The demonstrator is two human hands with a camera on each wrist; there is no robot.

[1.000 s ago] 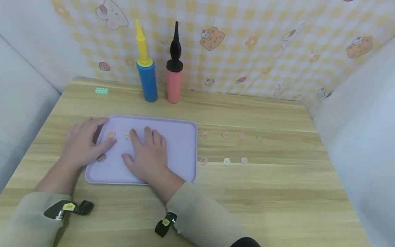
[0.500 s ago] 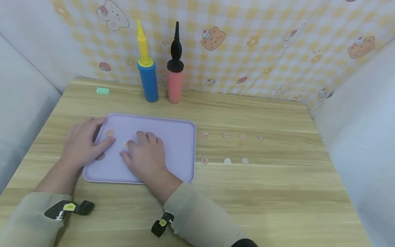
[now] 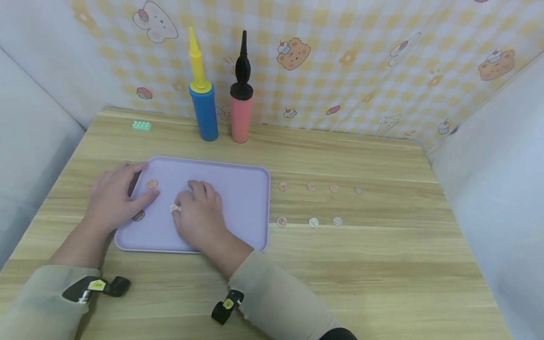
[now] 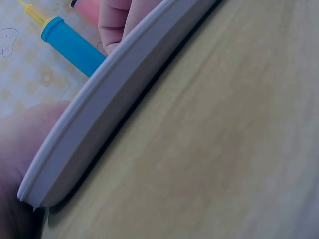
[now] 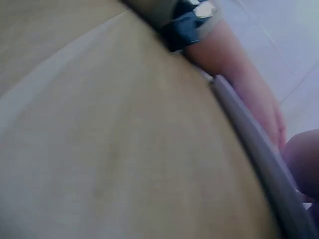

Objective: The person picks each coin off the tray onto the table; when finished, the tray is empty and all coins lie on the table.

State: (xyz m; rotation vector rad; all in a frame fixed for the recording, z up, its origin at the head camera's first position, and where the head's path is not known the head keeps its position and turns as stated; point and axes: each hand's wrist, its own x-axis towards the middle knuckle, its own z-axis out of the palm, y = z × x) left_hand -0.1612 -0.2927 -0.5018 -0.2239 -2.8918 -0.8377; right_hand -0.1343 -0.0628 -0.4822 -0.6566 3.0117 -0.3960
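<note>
A pale purple tray point(image 3: 248, 208) lies on the table. My left hand point(image 3: 111, 196) rests at the tray's left edge, thumb stretched over the inside and forefinger reaching the far left corner. A copper-coloured coin point(image 3: 152, 184) lies near that thumb, and a darker coin point(image 3: 138, 216) sits just below it. Over the middle of the tray, my right hand point(image 3: 199, 212) pinches a silvery coin point(image 3: 174, 208) between thumb and forefinger; its other fingers touch the tray. The left wrist view mostly shows the tray's side point(image 4: 99, 124), and neither wrist view shows the coins.
Right of the tray, several coins lie in two rows on the wooden table, among them a copper coin point(image 3: 311, 187) and a silvery coin point(image 3: 313, 222). Behind stand a blue-and-yellow hand pump point(image 3: 205, 113) and a pink-and-black one point(image 3: 240, 118). A green toy brick point(image 3: 141, 125) lies back left.
My right forefinger has drawn the silvery coin toward me across the tray, and thumb and forefinger have come together on it. The tray shifted slightly left; my left hand stayed almost still.
</note>
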